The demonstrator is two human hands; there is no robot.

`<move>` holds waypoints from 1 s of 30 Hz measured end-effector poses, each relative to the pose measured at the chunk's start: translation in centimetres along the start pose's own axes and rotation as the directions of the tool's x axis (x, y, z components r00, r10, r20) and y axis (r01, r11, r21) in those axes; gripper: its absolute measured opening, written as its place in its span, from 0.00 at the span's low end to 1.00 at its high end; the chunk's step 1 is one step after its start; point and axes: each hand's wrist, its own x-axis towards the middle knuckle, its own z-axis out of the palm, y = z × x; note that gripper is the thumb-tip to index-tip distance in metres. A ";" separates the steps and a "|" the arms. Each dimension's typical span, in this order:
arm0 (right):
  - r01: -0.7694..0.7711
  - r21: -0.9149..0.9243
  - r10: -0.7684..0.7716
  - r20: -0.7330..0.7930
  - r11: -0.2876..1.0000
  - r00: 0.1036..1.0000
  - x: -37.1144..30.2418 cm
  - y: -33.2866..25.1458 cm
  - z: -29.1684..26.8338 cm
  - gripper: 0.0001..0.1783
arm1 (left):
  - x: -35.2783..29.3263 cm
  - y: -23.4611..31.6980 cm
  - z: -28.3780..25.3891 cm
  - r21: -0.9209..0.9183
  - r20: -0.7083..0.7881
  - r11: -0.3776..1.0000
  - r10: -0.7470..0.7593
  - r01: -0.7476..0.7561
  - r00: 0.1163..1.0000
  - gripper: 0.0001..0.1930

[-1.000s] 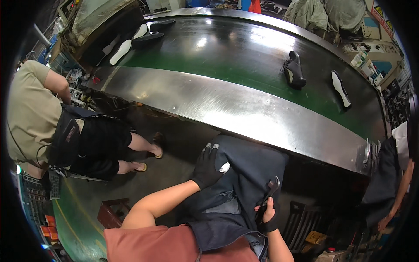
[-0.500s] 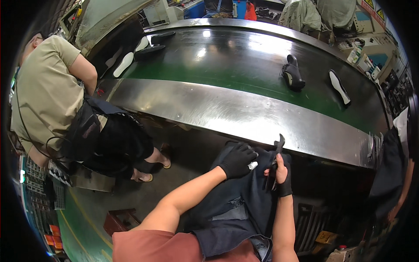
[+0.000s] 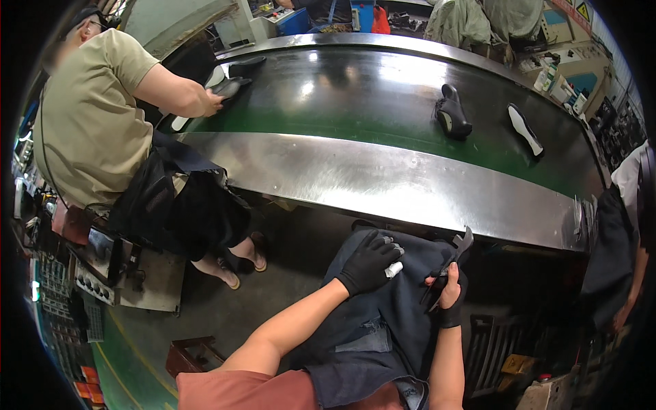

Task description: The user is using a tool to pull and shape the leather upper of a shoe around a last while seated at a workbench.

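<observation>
My left hand [image 3: 371,263], in a black glove with white wrapping on some fingertips, lies flat on the dark blue apron [image 3: 369,311] over my lap. Its fingers are stretched out and hold nothing. My right hand [image 3: 449,292], in a black glove with bare fingers, is closed around dark metal lasting pincers [image 3: 452,262]. Their curved head points up, near the front edge of the conveyor, and the handles run down through my fingers. A black shoe [image 3: 452,113] and a white-soled piece [image 3: 525,130] lie on the green conveyor belt [image 3: 328,113], beyond both hands.
A steel ledge [image 3: 328,166] runs along the conveyor in front of me. At the left a co-worker [image 3: 96,126] stands, one hand on a dark shoe part [image 3: 231,87]. A reddish-brown stool [image 3: 193,355] is on the floor; a slatted dark crate [image 3: 482,352] stands at my right.
The co-worker has turned toward the conveyor and reached out to a dark shoe part. The pincers in my right hand have shifted right and tilted further. My left hand stays on the apron.
</observation>
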 end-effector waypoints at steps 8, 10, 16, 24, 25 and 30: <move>0.038 -0.144 -0.044 -0.035 0.989 0.998 -3.0 -0.4 0.6 0.27 | -1.2 0.6 0.6 0.020 0.001 1.000 -0.001 0.001 1.000 0.15; 0.068 -0.136 -0.074 -0.040 0.988 0.996 -3.1 -0.7 0.7 0.28 | -1.4 0.5 0.7 -0.006 -0.003 1.000 -0.008 0.008 1.000 0.15; -0.009 -0.114 0.001 -0.067 0.993 0.998 -2.6 -0.5 0.4 0.29 | -1.5 0.3 0.2 -0.004 -0.008 1.000 -0.009 0.009 1.000 0.14; -0.105 -0.118 0.109 0.021 0.987 0.994 -2.8 -0.8 1.4 0.34 | -1.6 -0.5 0.2 -0.038 -0.017 0.999 -0.009 0.008 1.000 0.13; -0.138 -0.108 0.143 0.037 0.985 0.989 -2.9 -1.0 1.6 0.35 | -1.5 -0.6 0.3 -0.037 -0.015 0.999 0.000 0.000 1.000 0.13; -0.265 -0.002 0.265 0.051 0.964 0.963 -4.4 0.0 0.6 0.37 | -0.8 -1.5 -0.3 -0.122 -0.006 0.992 0.036 -0.037 0.999 0.11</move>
